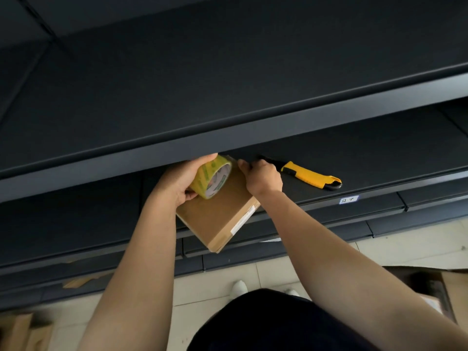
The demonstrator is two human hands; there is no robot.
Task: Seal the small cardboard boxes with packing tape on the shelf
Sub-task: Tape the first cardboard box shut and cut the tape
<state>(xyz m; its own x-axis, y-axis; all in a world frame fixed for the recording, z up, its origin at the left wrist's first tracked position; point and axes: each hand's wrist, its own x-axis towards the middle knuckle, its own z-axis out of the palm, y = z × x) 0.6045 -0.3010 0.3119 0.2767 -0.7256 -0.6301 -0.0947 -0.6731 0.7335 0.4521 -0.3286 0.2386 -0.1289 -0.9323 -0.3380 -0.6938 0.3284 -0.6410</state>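
Two grips are up at a dark shelf (pixel 379 158) in the middle of the frame. The left grip (pixel 182 178) is wrapped round a roll of yellow packing tape (pixel 215 177), which stands on its edge on the small cardboard box (pixel 217 214).

The box lies flat on the shelf. It is turned so one corner points down the frame and sticks out past the shelf's front edge. Its long side seems to run from that low corner up and to the right.

The right grip (pixel 263 178) is curled at the box's top corner, thumb on the box. Whether it pinches anything cannot be told.

Just right of it a yellow knife (pixel 311 174) lies on the shelf, slanting from upper left to lower right, black tip toward the grip.

Another dark shelf (pixel 228 72) fills the top. Below are pale floor tiles (pixel 405 244) and brown cardboard pieces (pixel 22 330) at lower left.
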